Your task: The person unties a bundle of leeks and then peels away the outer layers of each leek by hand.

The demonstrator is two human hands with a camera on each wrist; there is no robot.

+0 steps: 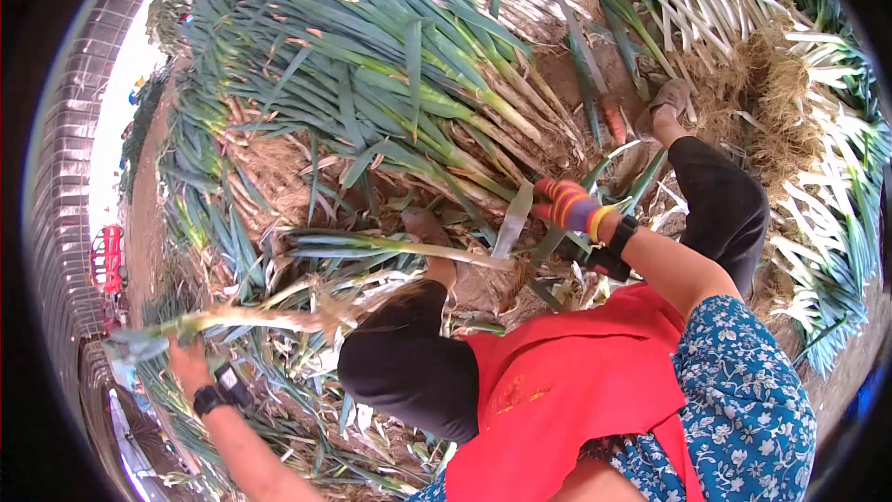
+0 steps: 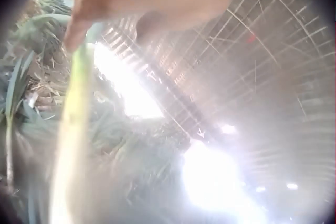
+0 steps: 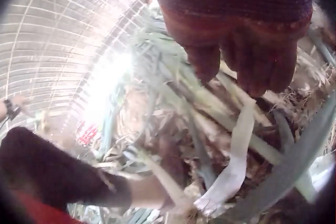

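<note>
Out at the lower left, the left hand (image 1: 190,367) grips a leek (image 1: 251,318) by its green part, the roots pointing toward the person's knee. The left wrist view shows the pale stalk (image 2: 72,124) running down from the bare left hand (image 2: 152,3). The right hand (image 1: 571,207), in a striped glove, pinches a pale strip of leaf (image 1: 513,221) above the ground between the feet. In the right wrist view that strip (image 3: 239,155) hangs below the gloved fingertips of the right hand (image 3: 239,40); the thumb is hidden.
A big heap of leeks (image 1: 372,65) lies ahead, with more leeks (image 1: 818,251) along the right side. A loose leek (image 1: 400,245) lies across one foot. Leaf scraps (image 1: 344,409) litter the ground. The person's knees (image 1: 409,363) and red apron (image 1: 576,372) are close to the work.
</note>
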